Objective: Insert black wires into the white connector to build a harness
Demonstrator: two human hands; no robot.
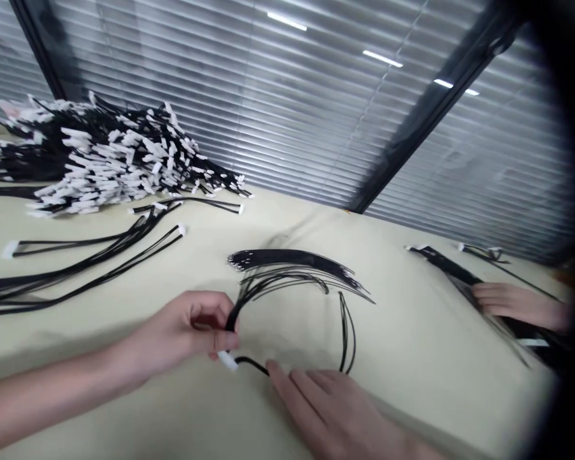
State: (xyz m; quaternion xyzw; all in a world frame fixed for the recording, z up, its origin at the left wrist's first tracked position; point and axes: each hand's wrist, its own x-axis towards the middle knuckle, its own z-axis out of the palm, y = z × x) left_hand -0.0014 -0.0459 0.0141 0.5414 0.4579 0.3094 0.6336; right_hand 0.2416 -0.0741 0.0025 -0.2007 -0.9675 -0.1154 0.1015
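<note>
My left hand (191,329) pinches a bundle of thin black wires (287,271) near its white connector (227,361), low in the middle of the cream table (402,306). The wires fan out and curve away to the right, ending in loose tips. My right hand (330,409) lies flat on the table just below, its forefinger touching a black wire loop (347,338) beside the connector. Its fingers are spread and hold nothing.
A big heap of black wire harnesses with white connectors (105,160) fills the far left. Several long harnesses (91,252) stretch across the left of the table. Another person's hand (517,303) rests on black cables (450,268) at the right. Window blinds (292,96) stand behind.
</note>
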